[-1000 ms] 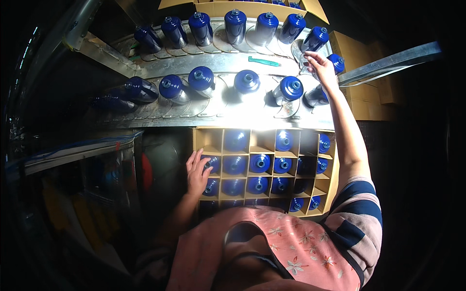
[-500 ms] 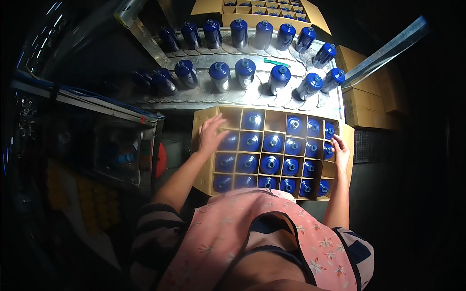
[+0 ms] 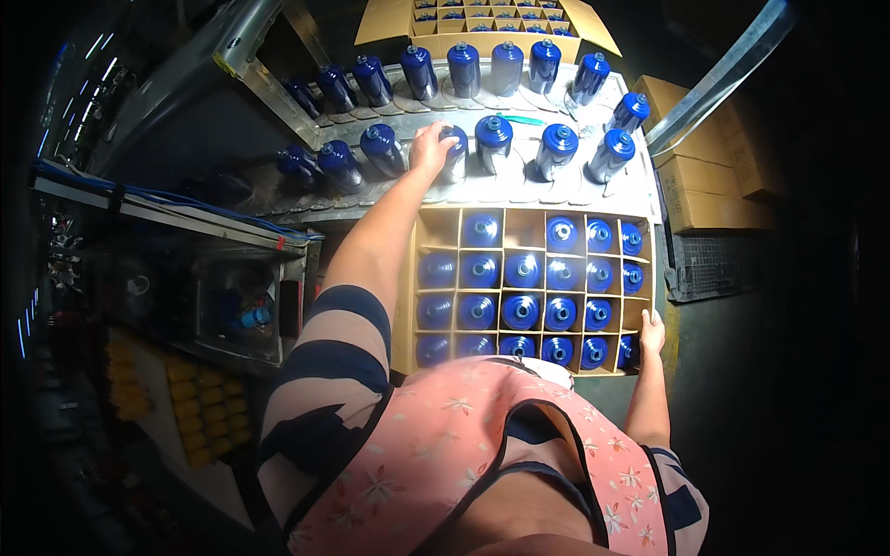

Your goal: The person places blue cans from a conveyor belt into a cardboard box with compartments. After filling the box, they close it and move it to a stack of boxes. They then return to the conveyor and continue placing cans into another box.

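One likely slick bottle [image 3: 456, 167] beyond the box [image 3: 405, 320], best top-held: left hand [image 3: 430, 150] grips there; right hand [image 3: 652, 332]: grip unclear.

Brown cartons [image 3: 712, 196] stand near a dark mesh crate [image 3: 709, 271]; yellow pieces [image 3: 206, 412] lie in rows.

Well back from the bare fingers [image 3: 436, 132], striped sleeves [image 3: 338, 360] show navy and dusty pink. A dark-edged pink apron [image 3: 426, 417] bears pale flowers [image 3: 378, 486].

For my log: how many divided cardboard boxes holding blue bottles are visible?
2: near box, this side of the bottle rows; far box, beyond them, cut off above. Darkness may hide others.
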{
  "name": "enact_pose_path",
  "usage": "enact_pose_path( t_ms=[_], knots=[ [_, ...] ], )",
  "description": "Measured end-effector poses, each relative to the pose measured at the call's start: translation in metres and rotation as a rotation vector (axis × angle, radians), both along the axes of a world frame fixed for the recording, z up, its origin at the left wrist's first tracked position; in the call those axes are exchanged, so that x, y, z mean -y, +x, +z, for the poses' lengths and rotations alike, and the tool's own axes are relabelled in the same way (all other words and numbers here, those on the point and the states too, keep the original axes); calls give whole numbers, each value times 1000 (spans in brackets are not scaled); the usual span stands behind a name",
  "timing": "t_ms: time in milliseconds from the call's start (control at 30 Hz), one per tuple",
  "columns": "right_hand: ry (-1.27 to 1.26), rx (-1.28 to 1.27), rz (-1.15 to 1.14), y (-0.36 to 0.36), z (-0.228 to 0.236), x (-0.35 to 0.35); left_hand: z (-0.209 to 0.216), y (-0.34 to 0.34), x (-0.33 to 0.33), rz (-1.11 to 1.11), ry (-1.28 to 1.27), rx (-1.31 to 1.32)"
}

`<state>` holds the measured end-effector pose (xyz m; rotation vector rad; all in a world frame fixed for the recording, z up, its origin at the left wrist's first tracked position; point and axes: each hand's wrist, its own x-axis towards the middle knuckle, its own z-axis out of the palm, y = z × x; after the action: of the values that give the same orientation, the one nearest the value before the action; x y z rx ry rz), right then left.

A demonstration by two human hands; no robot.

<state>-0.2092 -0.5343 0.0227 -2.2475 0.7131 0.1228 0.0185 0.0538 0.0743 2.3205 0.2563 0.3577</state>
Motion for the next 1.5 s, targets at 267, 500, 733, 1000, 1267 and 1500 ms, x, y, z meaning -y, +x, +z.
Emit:
enact_pose_path(
  t_ms=[267, 500, 733, 1000, 1267, 1500],
  knots=[
    [453, -131, 48, 28, -16, 24, 23, 31, 9, -33, -2, -148],
    [553, -114, -3, 33, -13, 21, 58, 29, -57, -32, 273, -10],
    [384, -150, 16, 38, -4, 12, 22, 24, -61, -137, 167, -42],
    [351, -110, 19, 32, -14, 15, 26, 31, -22, -221, 117, -60],
    [144, -71, 100, 35, -43, 28, 47, -19, 1, -137, -179, 140],
    [156, -58, 118, 14, -31, 10, 63, -135, -5, 11, -636, 125]
  ],
)
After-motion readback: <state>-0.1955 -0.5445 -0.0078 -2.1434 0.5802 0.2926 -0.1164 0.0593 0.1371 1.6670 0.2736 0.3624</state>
